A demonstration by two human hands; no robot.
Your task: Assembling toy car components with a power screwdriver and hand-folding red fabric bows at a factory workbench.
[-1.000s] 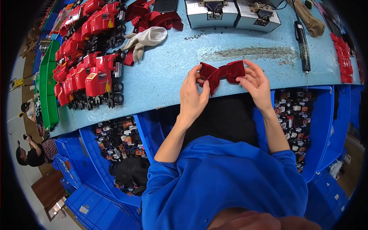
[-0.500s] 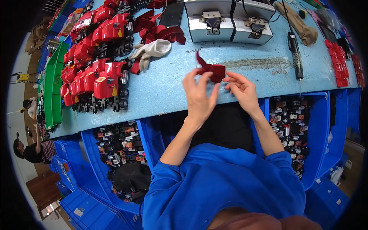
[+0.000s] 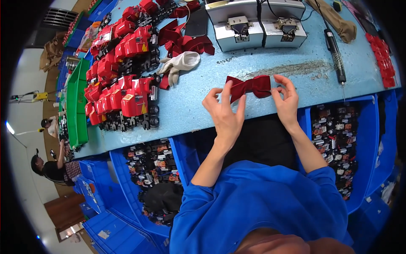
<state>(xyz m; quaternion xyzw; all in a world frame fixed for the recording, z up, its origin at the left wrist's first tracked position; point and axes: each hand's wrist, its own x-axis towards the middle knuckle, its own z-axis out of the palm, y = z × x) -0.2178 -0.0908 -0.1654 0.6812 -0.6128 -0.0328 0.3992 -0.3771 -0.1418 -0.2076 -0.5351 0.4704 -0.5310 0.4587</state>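
A dark red velvet bow (image 3: 250,86) is spread between my two hands, just above the near part of the blue table. My left hand (image 3: 225,115) grips its left loop, the index finger across the front and the thumb at the lower edge. At the right end of the bow, the thumb and fingertips of my right hand (image 3: 287,101) close on the loop. More dark red ribbon pieces (image 3: 186,42) lie in a loose pile farther back to the left.
Red toy trucks (image 3: 133,103) crowd the left, beside a green tray (image 3: 78,106). A pale glove (image 3: 182,62), dark phone (image 3: 197,23), silver box (image 3: 258,34) and electric screwdriver (image 3: 336,57) lie on the table (image 3: 190,106). Blue bins of parts (image 3: 372,139) stand below. Other people are far left.
The red ribbon, earlier bunched with one end sticking up, is now stretched sideways as a bow. My right hand has come onto its right end. The whole view has shifted slightly.
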